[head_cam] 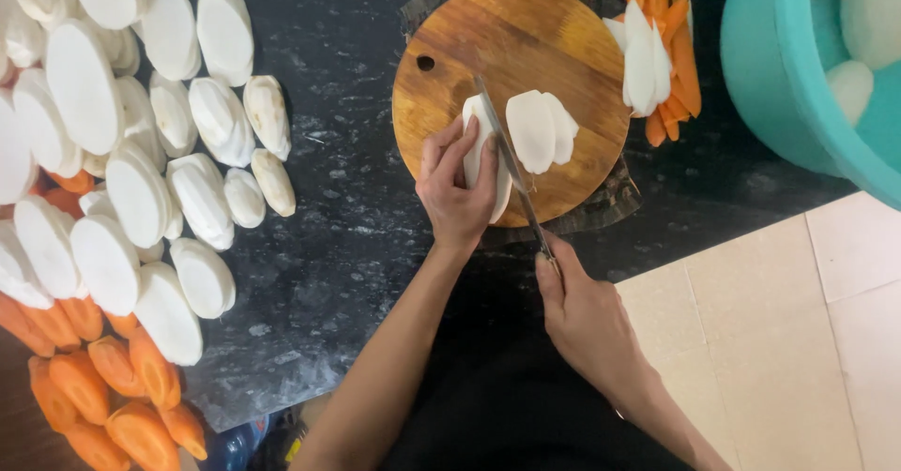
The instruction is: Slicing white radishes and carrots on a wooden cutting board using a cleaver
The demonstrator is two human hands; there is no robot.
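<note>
Radish piece (481, 152) lay on the round wooden board (526, 30), pinned by the left hand (457, 189) with fingers curled over it. The right hand (587, 316) gripped a knife (511, 166) (blade against the piece). Cut slices (540, 130) rested just beside; radish slabs (141, 124) and carrots (103, 387) crowded the surface's left edge, a teal tub (779, 68) at its right.

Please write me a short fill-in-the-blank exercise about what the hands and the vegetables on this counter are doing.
1. The right hand grips a ____, its blade across the round wooden cutting board.
2. The left hand steadies a white radish piece on the ____.
3. The peeled orange carrots lie at the counter's lower ____ corner.
4. The tub at upper right is ____ in colour.

Missing words: knife; board; left; teal
</note>
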